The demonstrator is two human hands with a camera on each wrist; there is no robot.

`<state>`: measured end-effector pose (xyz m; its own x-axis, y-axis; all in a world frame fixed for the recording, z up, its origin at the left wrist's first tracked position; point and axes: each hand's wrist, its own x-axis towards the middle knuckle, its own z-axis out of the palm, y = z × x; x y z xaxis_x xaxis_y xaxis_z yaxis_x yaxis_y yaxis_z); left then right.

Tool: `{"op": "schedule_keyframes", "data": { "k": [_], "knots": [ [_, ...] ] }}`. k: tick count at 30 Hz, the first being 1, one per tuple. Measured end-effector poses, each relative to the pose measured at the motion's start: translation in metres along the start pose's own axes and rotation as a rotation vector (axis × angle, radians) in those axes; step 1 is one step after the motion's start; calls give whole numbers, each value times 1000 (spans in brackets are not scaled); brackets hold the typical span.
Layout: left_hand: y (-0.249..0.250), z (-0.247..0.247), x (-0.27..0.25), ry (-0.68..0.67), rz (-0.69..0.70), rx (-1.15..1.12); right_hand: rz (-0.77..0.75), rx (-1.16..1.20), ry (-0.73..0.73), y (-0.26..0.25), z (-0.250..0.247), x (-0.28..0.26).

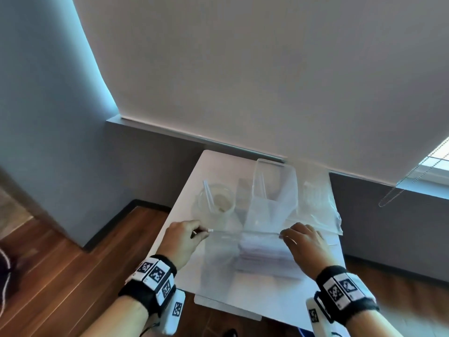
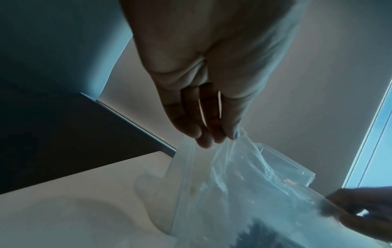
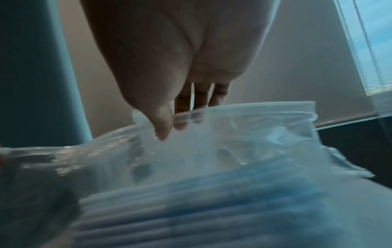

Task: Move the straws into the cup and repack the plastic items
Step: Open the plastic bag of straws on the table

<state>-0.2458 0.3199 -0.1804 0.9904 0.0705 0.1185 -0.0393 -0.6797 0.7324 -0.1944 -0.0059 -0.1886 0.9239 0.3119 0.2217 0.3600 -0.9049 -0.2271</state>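
We hold a clear bag (image 1: 245, 249) of straws (image 1: 264, 254) over the white worktop (image 1: 213, 164), our left hand (image 1: 184, 239) and right hand (image 1: 303, 242) each in a narrow grip pinching its top edge. The cup (image 1: 216, 199), holding one straw, stands just beyond the left hand, beside a clear box (image 1: 274, 181).

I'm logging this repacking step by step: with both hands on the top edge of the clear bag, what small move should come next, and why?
Probably press the bag's top edge shut between the hands. The left hand and the right hand pinch that edge at opposite ends, stretched taut, a stack of plastic items lies inside, and two straws already stand in the cup. Whether the edge is already closed cannot be told.
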Motion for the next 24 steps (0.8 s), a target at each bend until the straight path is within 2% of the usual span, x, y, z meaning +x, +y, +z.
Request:
{"op": "schedule_keyframes", "data": {
  "k": [4,8,11,14,19,24],
  "knots": [
    [1,6,-6,17,-12,0,-111,40,115,-34,-2,-1],
    [6,13,-11,8,5,-15,-304,103,57,-84,6,8],
    [10,19,-11,-12,45,-21,-331,75,1,-112,22,20],
    [10,22,-8,-27,97,-1,-309,72,18,-124,33,28],
    [1,15,-1,24,106,-3,-243,136,98,-103,32,28],
    [-17,1,2,114,-47,-39,-125,25,156,-27,11,18]
  ]
}}
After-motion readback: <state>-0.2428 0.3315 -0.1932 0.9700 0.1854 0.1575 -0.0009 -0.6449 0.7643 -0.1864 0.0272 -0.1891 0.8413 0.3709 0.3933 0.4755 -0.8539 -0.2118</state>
